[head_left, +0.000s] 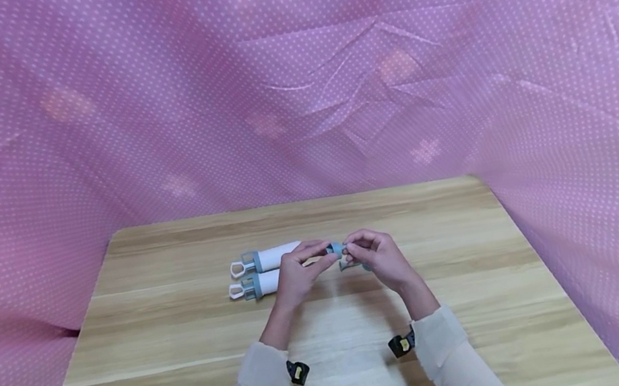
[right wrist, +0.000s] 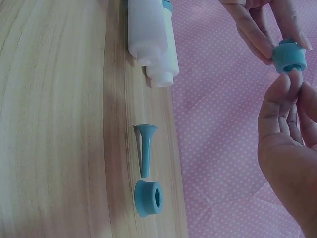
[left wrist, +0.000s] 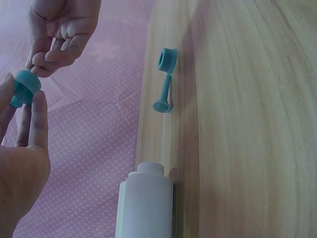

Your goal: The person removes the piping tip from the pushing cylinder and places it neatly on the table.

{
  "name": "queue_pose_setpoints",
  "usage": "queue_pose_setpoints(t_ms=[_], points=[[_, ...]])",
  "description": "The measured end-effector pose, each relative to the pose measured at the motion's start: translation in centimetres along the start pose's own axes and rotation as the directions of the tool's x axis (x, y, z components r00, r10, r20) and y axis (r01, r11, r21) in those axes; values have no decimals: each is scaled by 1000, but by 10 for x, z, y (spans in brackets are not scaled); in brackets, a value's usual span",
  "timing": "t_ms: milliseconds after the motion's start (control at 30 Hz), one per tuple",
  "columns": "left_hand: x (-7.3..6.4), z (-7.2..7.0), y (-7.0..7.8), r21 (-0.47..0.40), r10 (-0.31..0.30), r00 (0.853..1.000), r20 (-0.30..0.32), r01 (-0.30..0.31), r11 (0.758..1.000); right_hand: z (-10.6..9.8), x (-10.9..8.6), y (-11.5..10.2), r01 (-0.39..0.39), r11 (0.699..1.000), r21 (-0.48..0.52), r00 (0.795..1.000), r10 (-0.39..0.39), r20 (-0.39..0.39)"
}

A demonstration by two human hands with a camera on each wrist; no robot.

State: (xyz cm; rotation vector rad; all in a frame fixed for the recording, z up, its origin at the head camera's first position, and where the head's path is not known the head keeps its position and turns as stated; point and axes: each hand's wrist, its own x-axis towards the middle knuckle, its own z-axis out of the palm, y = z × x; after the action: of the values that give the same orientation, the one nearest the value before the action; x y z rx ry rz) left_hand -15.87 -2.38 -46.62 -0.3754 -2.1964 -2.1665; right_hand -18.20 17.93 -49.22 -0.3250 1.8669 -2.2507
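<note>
My left hand [head_left: 299, 278] holds a blue-green ring-shaped cap [right wrist: 290, 56] between thumb and fingers, raised above the table. From the other side my right hand [head_left: 384, 261] pinches with its fingertips at the cap's open end; whatever lies between them is hidden. On the table below lie a slim blue-green nozzle [right wrist: 145, 148] with a flared end and a second ring-shaped cap [right wrist: 148, 198], close together. Left of them, two white tubes [head_left: 278, 255] [head_left: 268, 282] lie side by side, with blue-green collars and white loop handles. Their narrow necks point toward the loose parts.
A wood-grain table [head_left: 156, 341] carries everything. Pink dotted cloth [head_left: 297, 120] hangs behind it and along both sides. Each wrist wears a small black camera [head_left: 298, 372] near its sleeve cuff.
</note>
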Motion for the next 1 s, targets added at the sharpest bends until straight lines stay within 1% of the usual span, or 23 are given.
queue_pose_setpoints(t_ms=[167, 200, 267, 433, 533, 633, 767, 1000], points=[[-3, 1, 9, 20, -5, 1000, 10, 4, 1000, 2, -1, 1, -2, 999, 32, 1000, 2, -21], [-2, 2, 8, 24, -6, 1000, 11, 5, 1000, 2, -1, 1, -1, 999, 35, 1000, 2, -22], [-1, 2, 4, 27, -7, 1000, 16, 7, 1000, 3, -1, 1, -2, 999, 37, 1000, 3, -26], [5, 2, -20, 38, -20, 1000, 6, 20, 999, 4, -1, 2, 0, 1000, 24, 1000, 1, -20], [6, 2, -28, 35, -13, 1000, 3, 13, 999, 5, -1, 3, -1, 1000, 20, 1000, 2, -17], [6, 2, -31, 22, 6, 1000, 7, -7, 1000, 5, -2, 3, 0, 1000, 24, 1000, 0, -16], [6, 1, -32, 15, 26, 1000, 12, -26, 1000, 5, 0, 5, 1, 999, 34, 1000, 0, -14], [7, 0, -33, 44, 25, 1000, 7, -25, 999, 5, 0, 2, -16, 1000, -25, 999, 15, -29]])
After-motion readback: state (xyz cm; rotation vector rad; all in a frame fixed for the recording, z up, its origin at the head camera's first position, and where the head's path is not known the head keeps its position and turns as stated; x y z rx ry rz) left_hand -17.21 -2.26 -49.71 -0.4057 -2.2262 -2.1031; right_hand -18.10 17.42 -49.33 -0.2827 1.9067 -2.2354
